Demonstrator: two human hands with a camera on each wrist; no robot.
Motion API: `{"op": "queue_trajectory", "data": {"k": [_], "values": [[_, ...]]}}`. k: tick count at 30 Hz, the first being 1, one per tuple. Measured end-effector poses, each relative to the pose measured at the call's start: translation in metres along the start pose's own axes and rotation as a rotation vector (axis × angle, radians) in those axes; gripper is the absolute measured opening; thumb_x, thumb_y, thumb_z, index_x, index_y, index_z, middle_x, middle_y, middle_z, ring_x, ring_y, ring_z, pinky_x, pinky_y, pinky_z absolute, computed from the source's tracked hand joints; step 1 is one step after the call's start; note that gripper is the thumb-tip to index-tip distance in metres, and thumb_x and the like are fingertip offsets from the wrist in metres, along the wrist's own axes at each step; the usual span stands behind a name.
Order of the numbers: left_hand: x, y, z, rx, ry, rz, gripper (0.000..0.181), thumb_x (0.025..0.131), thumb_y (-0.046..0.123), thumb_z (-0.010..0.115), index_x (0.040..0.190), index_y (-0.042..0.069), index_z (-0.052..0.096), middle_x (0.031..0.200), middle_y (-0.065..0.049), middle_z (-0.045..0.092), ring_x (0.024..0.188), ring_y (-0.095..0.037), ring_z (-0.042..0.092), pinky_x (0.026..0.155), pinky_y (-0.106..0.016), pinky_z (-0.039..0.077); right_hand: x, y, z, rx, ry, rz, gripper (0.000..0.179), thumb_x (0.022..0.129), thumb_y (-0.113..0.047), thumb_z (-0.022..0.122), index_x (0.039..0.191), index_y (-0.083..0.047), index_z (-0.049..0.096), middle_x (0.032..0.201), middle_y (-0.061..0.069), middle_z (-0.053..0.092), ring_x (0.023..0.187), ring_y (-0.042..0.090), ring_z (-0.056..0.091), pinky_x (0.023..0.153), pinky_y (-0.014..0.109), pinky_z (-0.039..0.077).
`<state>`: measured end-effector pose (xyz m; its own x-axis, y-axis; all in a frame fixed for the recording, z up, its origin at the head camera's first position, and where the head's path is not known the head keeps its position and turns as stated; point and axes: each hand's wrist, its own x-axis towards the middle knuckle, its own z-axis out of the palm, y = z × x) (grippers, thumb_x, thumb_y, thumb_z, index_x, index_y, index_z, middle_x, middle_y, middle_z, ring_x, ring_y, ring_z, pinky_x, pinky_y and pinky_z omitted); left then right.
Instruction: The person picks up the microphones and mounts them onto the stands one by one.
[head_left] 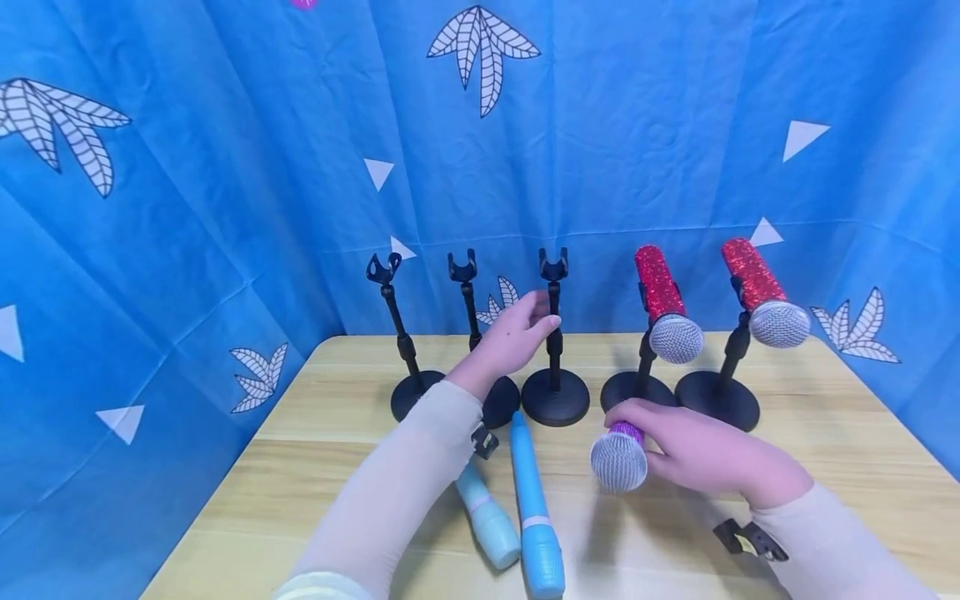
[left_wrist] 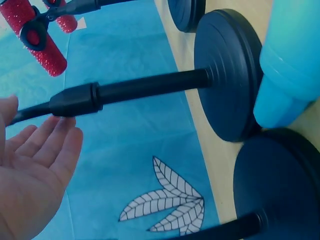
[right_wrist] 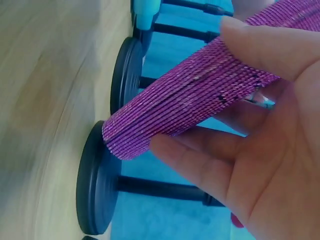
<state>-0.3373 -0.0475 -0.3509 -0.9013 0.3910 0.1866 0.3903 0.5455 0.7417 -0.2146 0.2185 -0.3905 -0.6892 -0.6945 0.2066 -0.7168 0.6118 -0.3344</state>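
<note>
My right hand (head_left: 693,446) holds a purple glittery microphone (right_wrist: 185,90) over the table, its silver mesh head (head_left: 618,462) towards me. The thumb and fingers lie on either side of the handle. At the middle black microphone stand (head_left: 555,350), whose clip holds nothing, my left hand (head_left: 510,337) reaches to the pole. In the left wrist view its fingers (left_wrist: 65,150) are fairly straight and come up to the pole just below the collar. Two blue microphones, a pale one (head_left: 487,521) and a brighter one (head_left: 534,517), lie on the table below the left forearm.
Two stands at the right carry red glittery microphones (head_left: 660,283) (head_left: 757,275). To the left are two more stands with bare clips (head_left: 384,268) (head_left: 462,267). Behind the wooden table (head_left: 322,417) hangs a blue patterned cloth (head_left: 637,125).
</note>
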Motion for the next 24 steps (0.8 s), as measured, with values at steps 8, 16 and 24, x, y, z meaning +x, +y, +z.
{"op": "queue_trajectory", "data": {"k": [8,16,24], "values": [[0.006,0.004,0.011,0.072,0.085,0.024,0.021,0.107,0.034,0.052,0.112,0.021,0.068,0.102,0.011,0.069,0.103,-0.013,0.061,0.088,-0.038,0.05,0.0,0.005,-0.001,0.076,0.048,0.043,0.039,0.104,-0.044,0.055,0.138,-0.025,0.054,0.126,-0.017,0.06,0.116,0.007,0.06,0.099,0.043,0.05],[-0.003,0.01,0.013,0.133,0.111,0.071,0.015,0.105,0.034,0.056,0.106,0.022,0.066,0.095,0.009,0.065,0.087,-0.014,0.058,0.076,-0.033,0.047,0.001,-0.001,-0.002,0.147,0.14,0.031,0.025,0.102,-0.025,0.064,0.126,-0.023,0.064,0.117,-0.015,0.063,0.108,0.005,0.061,0.096,0.041,0.052],[-0.024,0.017,0.018,0.144,0.089,0.106,0.012,0.106,0.033,0.056,0.103,0.026,0.065,0.097,0.011,0.066,0.09,-0.01,0.06,0.078,-0.032,0.051,0.01,-0.02,0.002,0.236,0.253,0.074,0.042,0.101,-0.012,0.064,0.141,-0.006,0.055,0.135,0.002,0.06,0.124,0.019,0.057,0.105,0.027,0.043]]}}
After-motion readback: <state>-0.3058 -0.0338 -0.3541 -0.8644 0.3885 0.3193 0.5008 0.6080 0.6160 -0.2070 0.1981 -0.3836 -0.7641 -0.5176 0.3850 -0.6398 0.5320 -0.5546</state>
